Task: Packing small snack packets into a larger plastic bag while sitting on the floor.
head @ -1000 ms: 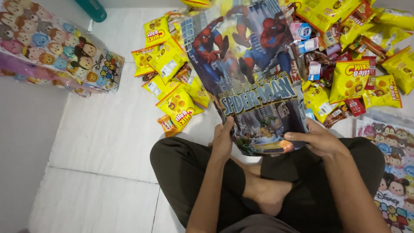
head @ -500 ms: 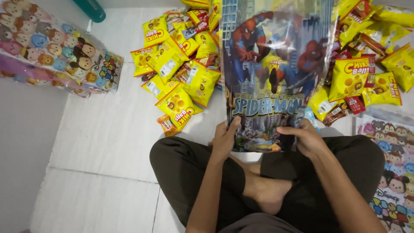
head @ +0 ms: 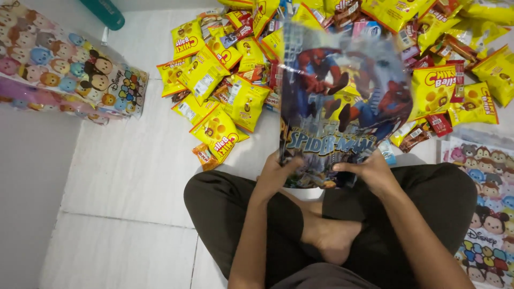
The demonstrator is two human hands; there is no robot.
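I sit cross-legged on the floor and hold a clear plastic gift bag (head: 342, 101) printed with a red-and-blue superhero over a city. My left hand (head: 276, 174) grips its lower left edge. My right hand (head: 369, 171) grips its lower right edge. The bag stands tilted up in front of me, its far end over a heap of yellow snack packets (head: 225, 69). The packets behind it show blurred through the plastic.
More yellow packets and small red and brown wrappers (head: 455, 80) spread across the far right. A stack of cartoon-animal printed bags (head: 69, 69) lies at the far left, and another such bag (head: 487, 214) lies by my right knee. A teal bottle (head: 104, 10) sits at the top. White tiles (head: 139, 176) lie to my left.
The bag has swung to the right and lifted off the snack pile, and it now looks bowed. Both hands have slid closer together along its lower edge.
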